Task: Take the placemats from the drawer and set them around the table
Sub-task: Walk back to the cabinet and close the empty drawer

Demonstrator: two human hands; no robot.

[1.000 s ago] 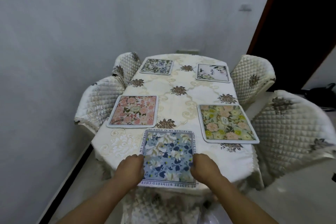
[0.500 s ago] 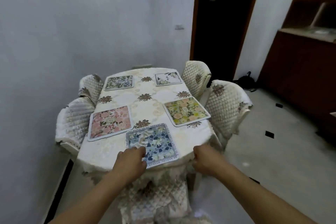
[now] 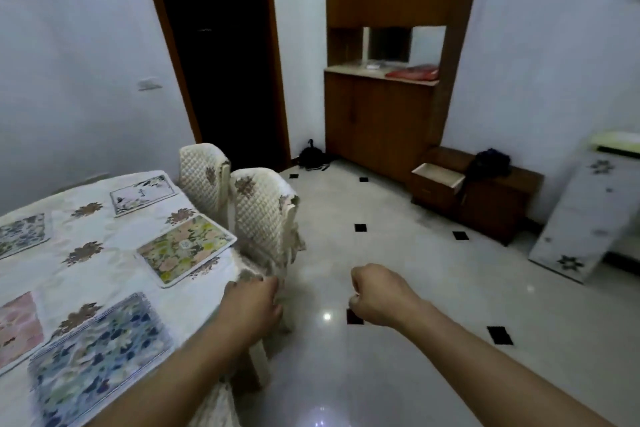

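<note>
Several floral placemats lie on the table (image 3: 114,270) at the left: a blue one (image 3: 100,360) nearest me, a yellow-green one (image 3: 185,248) by the right edge, a white one (image 3: 142,193) further back, a pink one (image 3: 17,326) and a grey-blue one (image 3: 20,234) at the frame's left. My left hand (image 3: 252,305) hovers past the table's near right corner, fingers curled, holding nothing. My right hand (image 3: 377,295) is a loose fist over the floor, also holding nothing. An open drawer (image 3: 438,175) juts from a low wooden cabinet (image 3: 485,194) across the room.
Two quilted chairs (image 3: 263,215) stand along the table's right side. A dark doorway (image 3: 221,55) and a tall wooden cupboard (image 3: 384,80) are at the back. A white patterned panel (image 3: 588,215) leans at the right. Tiled floor lies between me and the drawer.
My view has swung right, away from the table toward the room. Both hands have come off the blue placemat, which stays on the table.
</note>
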